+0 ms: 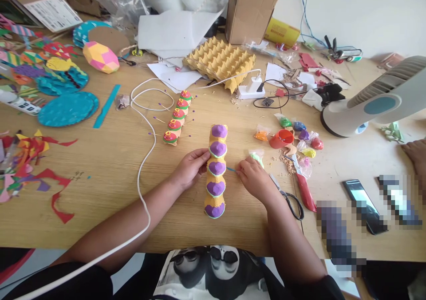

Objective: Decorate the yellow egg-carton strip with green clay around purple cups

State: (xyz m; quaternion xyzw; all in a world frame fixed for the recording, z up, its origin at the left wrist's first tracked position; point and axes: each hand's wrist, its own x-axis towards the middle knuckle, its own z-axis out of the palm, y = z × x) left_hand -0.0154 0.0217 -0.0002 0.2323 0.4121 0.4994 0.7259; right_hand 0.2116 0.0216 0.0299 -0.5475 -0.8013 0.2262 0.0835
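My left hand pinches the left edge of an egg-carton strip, near its upper part. The strip is yellow-brown, with purple caps on its bumps and pale green edging along them. At the strip's right side, the fingertips of my right hand are closed on a thin blue strand that reaches toward a bump. Whether its tip touches the carton I cannot tell. Farther back lies a finished-looking caterpillar with red and green bumps and pins sticking out sideways. A bag of pale green clay lies just beyond my right hand.
Scissors and a red-handled knife lie right of my right forearm. Small clay bags surround a red cup. A white cable crosses my left arm. A fan, phone and egg tray are also there.
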